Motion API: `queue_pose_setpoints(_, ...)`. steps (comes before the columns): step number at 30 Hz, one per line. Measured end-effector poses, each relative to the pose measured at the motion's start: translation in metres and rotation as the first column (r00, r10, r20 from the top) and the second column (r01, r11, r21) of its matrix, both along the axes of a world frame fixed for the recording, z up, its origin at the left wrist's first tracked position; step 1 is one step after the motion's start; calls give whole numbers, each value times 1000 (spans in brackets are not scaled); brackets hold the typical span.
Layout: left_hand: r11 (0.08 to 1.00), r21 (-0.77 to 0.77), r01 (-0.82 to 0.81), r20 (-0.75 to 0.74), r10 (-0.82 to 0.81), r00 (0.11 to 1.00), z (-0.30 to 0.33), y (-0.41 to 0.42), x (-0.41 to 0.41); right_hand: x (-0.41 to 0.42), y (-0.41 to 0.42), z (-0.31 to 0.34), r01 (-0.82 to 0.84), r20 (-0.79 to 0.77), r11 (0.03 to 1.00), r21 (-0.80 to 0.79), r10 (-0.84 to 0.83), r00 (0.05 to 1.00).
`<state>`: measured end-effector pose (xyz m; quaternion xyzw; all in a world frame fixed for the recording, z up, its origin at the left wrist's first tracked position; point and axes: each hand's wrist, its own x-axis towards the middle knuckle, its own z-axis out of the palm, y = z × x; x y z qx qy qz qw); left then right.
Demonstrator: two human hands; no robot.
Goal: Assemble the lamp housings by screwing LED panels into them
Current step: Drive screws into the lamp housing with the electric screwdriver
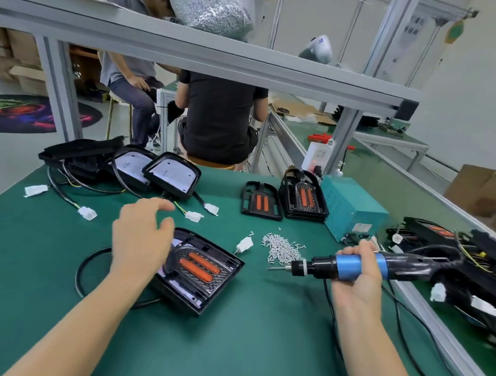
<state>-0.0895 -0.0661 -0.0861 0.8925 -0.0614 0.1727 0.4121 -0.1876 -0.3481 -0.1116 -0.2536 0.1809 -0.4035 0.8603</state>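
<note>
Right hand (357, 271) gripping one screwdriver (352, 265), left hand (141, 239) spread, empty, one screw pile (280, 247)

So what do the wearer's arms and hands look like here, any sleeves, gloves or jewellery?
Both forearms are bare as far as the frame shows, with no sleeves in view. The left hand and right hand wear no gloves, and no rings, watch or wristband are visible.

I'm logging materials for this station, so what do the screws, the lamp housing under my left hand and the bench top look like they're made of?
Screws: bright silvery glint, likely plated steel.
Lamp housing: black with a slight sheen and moulded ribs, probably injection-moulded plastic.
Bench top: matte green sheet, looks like a rubber mat; uncertain.
</note>
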Motion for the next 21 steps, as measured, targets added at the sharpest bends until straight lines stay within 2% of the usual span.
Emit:
queue_pose_setpoints(4,958,33,285,71,-287,955,13,-48,-4,-5,-11,-18,-13,-43,999,53,15,999)
queue_pose_setpoints(9,780,304,547,-155,-527,836,12,-111,6,-10,-17,-33,-59,-60,984,168,70,996)
queue_pose_setpoints(12,660,420,623,-309,-541,782,2,-139,15,-10,-16,-34,-84,-45,980,183,94,995)
queue_pose_setpoints(15,588,490,643,-394,-508,766,-10,-155,21,-10,-17,-35,-80,-62,984,162,91,994)
queue_pose_setpoints(17,567,511,646,-425,-486,763,-15,-162,23,-9,-18,-36,-82,-74,986,143,93,993)
queue_pose_setpoints(21,587,518,622,-423,-456,783,-23,-169,21,-9,-19,-38,-94,-71,986,136,105,992)
